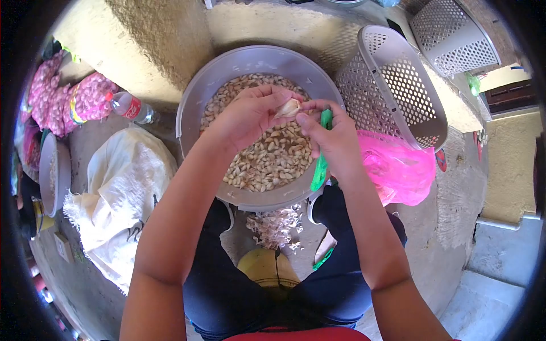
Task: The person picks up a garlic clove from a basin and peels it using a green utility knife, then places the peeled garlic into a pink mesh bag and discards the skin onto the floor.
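Observation:
Above a wide grey basin [196,91], my left hand [253,111] pinches a pale garlic bulb [288,108] between thumb and fingers. My right hand [335,136] meets it from the other side, thumb and fingertips touching the garlic. A green-handled knife [320,170] is tucked in my right hand, its handle slanting down toward the basin's rim; the blade is hidden. Many peeled garlic cloves [267,162] sit in cloudy water inside the basin.
Garlic skins [276,227] lie on the floor between my feet. To the right stand a perforated grey basket [369,85] and a pink plastic bag [398,170]. On the left are a white sack [128,187], a Coca-Cola bottle [131,107] and net bags of garlic [91,96].

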